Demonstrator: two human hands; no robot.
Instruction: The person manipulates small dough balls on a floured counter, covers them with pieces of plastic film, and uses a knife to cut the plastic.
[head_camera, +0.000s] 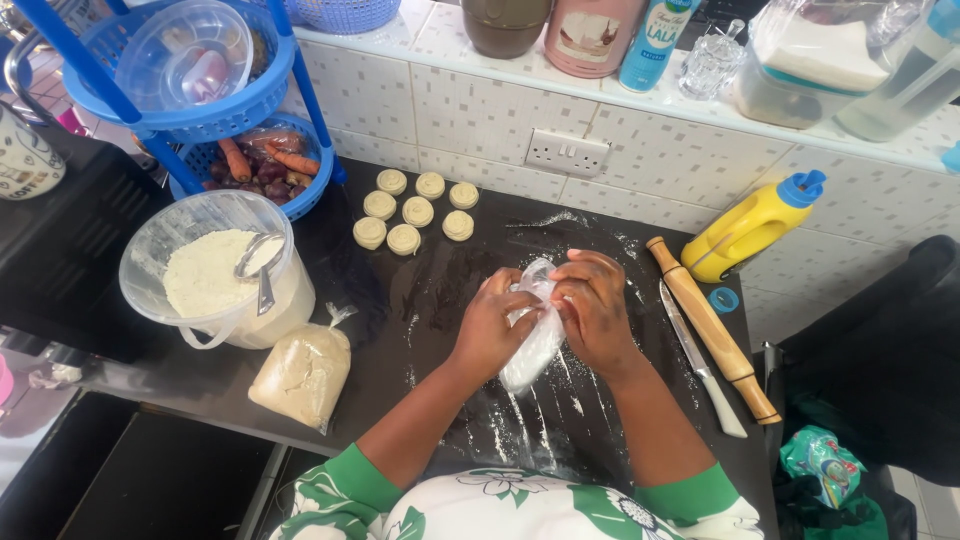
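Both hands at the middle of the dark counter (420, 300) — left hand (490, 330) and right hand (597, 305) pinched shut on a white plastic bag (533, 340). Eight dough rounds (417, 211) sit toward the back edge; rolling pin (712, 328) and knife (700, 360) lie along the right edge — flour bucket (215, 280) at left.

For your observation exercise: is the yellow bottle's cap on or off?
Off: the yellow bottle lies tipped, its small blue cap separate beside it.
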